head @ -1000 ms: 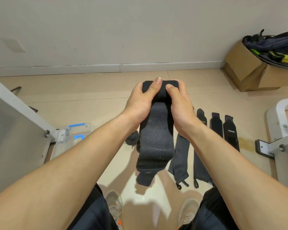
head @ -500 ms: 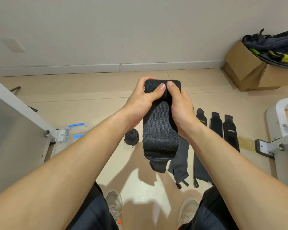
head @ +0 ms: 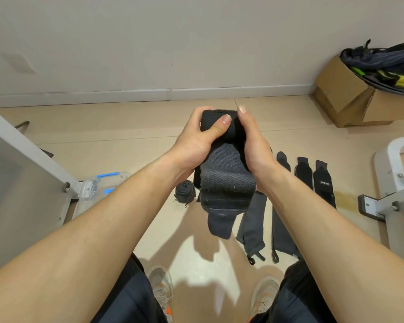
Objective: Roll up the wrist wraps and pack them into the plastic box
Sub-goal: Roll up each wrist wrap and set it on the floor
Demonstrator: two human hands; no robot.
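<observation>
While left hand [head: 196, 142] and right hand [head: 252, 145] clamp curled fingers on rolled top of wrap [head: 224, 180], dark woven tail hangs loose. Roll [head: 184, 194] on floor [head: 126, 127] just left of wrap; box [head: 91, 190] farther left; flat wraps [head: 303, 173] right; open floor beyond, to wall [head: 149, 43].

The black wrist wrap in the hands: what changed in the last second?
The black woven wrist wrap was rolled further: its hanging tail rose and shortened. The left hand and right hand still grip the roll. The small rolled dark wrap, the flat dark wraps and the clear plastic box stayed put.
</observation>
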